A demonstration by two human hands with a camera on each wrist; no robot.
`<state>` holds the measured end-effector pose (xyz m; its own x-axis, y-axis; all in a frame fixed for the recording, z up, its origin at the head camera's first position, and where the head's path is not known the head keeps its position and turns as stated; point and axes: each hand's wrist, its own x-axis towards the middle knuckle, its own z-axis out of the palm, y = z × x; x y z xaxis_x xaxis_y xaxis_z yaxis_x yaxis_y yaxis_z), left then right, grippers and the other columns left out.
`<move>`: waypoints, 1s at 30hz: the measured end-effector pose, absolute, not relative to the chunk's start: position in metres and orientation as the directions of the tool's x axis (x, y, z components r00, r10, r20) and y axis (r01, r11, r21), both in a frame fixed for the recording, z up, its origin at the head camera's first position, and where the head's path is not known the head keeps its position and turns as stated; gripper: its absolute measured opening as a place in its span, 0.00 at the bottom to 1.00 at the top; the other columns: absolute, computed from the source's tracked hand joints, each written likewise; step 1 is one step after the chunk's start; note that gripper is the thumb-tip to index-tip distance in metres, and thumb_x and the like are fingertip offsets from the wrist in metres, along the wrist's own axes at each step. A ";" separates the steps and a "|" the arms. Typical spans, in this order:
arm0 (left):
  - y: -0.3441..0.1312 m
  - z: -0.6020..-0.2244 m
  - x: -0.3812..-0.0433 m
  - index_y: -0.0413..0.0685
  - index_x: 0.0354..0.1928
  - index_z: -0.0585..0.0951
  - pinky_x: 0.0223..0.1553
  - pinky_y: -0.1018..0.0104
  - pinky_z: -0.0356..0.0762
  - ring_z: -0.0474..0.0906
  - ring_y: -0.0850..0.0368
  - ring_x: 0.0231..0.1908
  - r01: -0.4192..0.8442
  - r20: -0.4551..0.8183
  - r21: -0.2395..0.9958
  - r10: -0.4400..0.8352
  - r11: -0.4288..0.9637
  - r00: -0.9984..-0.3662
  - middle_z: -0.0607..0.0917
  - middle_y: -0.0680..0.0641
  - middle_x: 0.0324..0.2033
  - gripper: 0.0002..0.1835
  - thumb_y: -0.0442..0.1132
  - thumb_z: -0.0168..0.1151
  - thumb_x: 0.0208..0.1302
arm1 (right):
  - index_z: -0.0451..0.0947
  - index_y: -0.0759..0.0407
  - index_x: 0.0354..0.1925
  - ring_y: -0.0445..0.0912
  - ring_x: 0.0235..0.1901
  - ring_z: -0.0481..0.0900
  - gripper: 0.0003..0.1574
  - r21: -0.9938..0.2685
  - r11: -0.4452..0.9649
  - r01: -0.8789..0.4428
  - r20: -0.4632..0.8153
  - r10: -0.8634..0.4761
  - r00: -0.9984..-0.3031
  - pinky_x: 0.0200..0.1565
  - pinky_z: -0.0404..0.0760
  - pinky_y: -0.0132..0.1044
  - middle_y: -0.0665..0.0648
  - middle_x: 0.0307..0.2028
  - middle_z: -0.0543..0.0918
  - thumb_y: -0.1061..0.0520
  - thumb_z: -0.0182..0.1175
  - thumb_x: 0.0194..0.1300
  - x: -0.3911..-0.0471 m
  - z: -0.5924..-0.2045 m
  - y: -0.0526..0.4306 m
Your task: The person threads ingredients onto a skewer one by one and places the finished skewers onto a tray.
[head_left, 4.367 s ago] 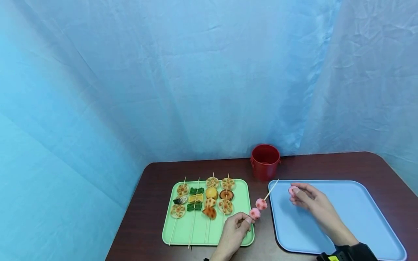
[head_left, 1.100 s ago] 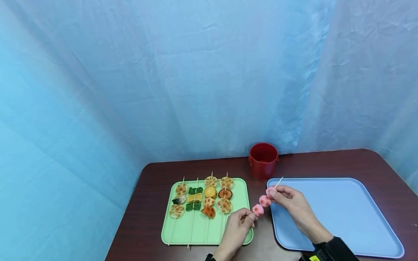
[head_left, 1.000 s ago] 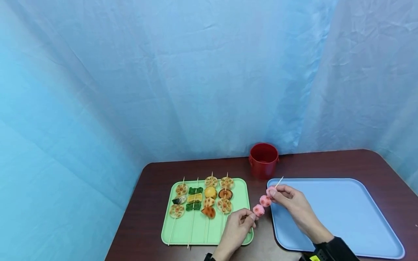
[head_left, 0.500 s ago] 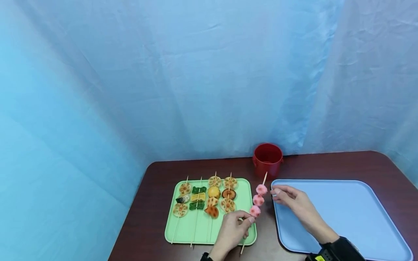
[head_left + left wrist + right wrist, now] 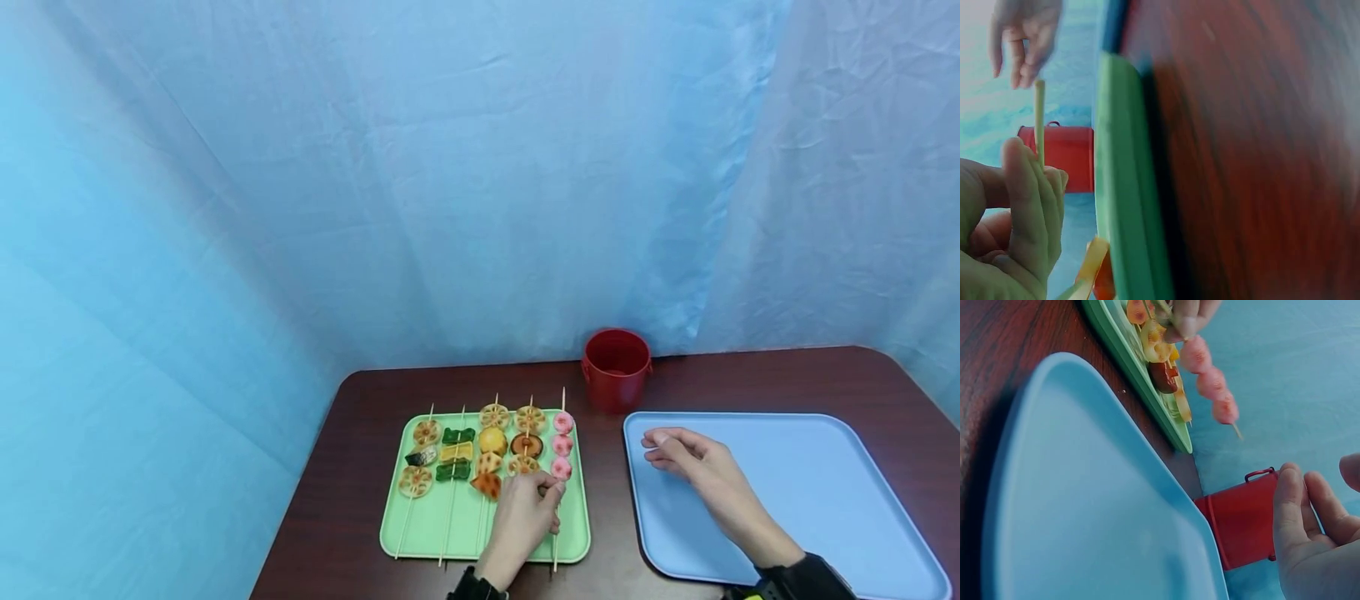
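Observation:
My left hand (image 5: 523,512) pinches the lower stick of a skewer (image 5: 562,445) that carries three pink balls in a row. In the head view this skewer overlaps the right side of the green tray (image 5: 423,533); the right wrist view shows the pink balls (image 5: 1212,383) raised off the tray. Several other food skewers lie side by side there, with lotus root slices (image 5: 415,481), green and yellow pieces (image 5: 455,452) and a mushroom slice (image 5: 526,445). Over the blue tray (image 5: 780,492), my right hand (image 5: 708,475) holds nothing, its fingers loosely bent.
A red bucket (image 5: 617,375) stands at the back of the dark wooden table (image 5: 712,375), between the two trays. Blue cloth (image 5: 480,183) hangs behind the table and at its left.
My right hand has pushed a third pink ball down the stick, let go and drawn back right over the blue tray. My left hand has carried the skewer left, over the green tray.

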<state>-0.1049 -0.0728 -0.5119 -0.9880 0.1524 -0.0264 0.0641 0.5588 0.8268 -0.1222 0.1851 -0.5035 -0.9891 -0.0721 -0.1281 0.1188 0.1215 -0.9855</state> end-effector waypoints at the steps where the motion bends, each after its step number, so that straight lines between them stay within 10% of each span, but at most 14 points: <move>1: -0.073 -0.512 -0.105 0.39 0.35 0.87 0.10 0.75 0.70 0.72 0.71 0.08 0.076 -0.013 0.813 0.149 0.577 -0.989 0.80 0.55 0.13 0.08 0.37 0.62 0.63 | 0.70 0.72 0.61 0.55 0.48 0.80 0.41 -0.985 0.121 0.120 -0.129 -0.073 -0.989 0.45 0.79 0.30 0.70 0.54 0.76 0.38 0.51 0.70 -0.122 -0.503 0.185; 23: -0.071 -0.511 -0.110 0.55 0.08 0.75 0.15 0.73 0.58 0.60 0.68 0.09 0.280 0.140 0.456 0.243 0.845 -0.960 0.67 0.61 0.05 0.21 0.41 0.65 0.59 | 0.68 0.74 0.60 0.55 0.47 0.80 0.40 -0.981 0.063 0.181 -0.187 -0.101 -0.977 0.47 0.80 0.37 0.70 0.52 0.78 0.40 0.55 0.68 -0.116 -0.503 0.185; 30: -0.092 -0.484 -0.108 0.50 0.32 0.88 0.18 0.76 0.64 0.67 0.71 0.14 0.323 0.258 0.424 0.229 0.846 -0.939 0.81 0.58 0.17 0.10 0.47 0.63 0.61 | 0.69 0.71 0.61 0.52 0.47 0.81 0.35 -0.978 0.197 0.071 -0.098 -0.132 -0.986 0.45 0.81 0.37 0.69 0.52 0.79 0.43 0.51 0.72 -0.112 -0.501 0.207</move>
<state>-0.1079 -0.0924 -0.4838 -0.9385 0.2290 0.2582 0.3232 0.8458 0.4245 -0.1122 0.2074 -0.5012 -0.9864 -0.1320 -0.0983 0.0711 0.1966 -0.9779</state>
